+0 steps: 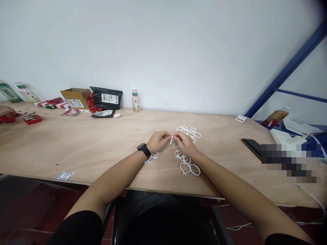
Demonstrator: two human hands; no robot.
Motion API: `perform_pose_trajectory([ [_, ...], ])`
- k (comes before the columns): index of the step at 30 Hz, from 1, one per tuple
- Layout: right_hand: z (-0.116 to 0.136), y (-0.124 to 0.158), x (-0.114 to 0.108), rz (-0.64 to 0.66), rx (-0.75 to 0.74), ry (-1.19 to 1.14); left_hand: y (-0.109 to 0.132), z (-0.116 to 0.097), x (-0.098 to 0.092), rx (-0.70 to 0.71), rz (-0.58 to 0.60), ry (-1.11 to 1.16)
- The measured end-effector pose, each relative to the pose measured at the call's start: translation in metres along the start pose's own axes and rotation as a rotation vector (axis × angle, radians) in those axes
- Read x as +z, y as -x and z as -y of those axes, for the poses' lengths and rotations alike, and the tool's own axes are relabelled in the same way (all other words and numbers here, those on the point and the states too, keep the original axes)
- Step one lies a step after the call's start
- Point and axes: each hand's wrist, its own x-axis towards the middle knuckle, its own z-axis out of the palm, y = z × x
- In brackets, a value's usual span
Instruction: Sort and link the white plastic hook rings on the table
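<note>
Head view: left hand [158, 140] and right hand [185, 143] pinch a white piece [171, 141], fingertips closed; work seems unfinished; white rings [188, 164] lie nearby.

Left hand [158, 141], right hand [186, 143] close together over wooden table [109, 143], fingertips pinching small white piece [171, 141]. Black watch [144, 149] at left wrist. White rings [188, 164] in clusters: beside watch, beyond right hand, on near side of right hand. Along wall [163, 61]: bottle [136, 101], black parcel [107, 98], open cardboard box [76, 98].
</note>
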Motion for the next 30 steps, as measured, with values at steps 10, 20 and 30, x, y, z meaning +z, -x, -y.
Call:
perform_pose_trajectory([
  [10, 0.002, 0.000, 0.002, -0.011, 0.045, -0.080, -0.001, 0.000, 0.002, 0.008, -0.011, 0.054],
  [20, -0.006, -0.003, 0.000, -0.071, 0.049, -0.039, -0.005, -0.001, -0.013, -0.006, 0.089, -0.063],
  [30, -0.051, -0.010, -0.035, -0.204, 0.203, 0.333, -0.002, 0.012, -0.071, -0.390, 0.719, -0.239],
])
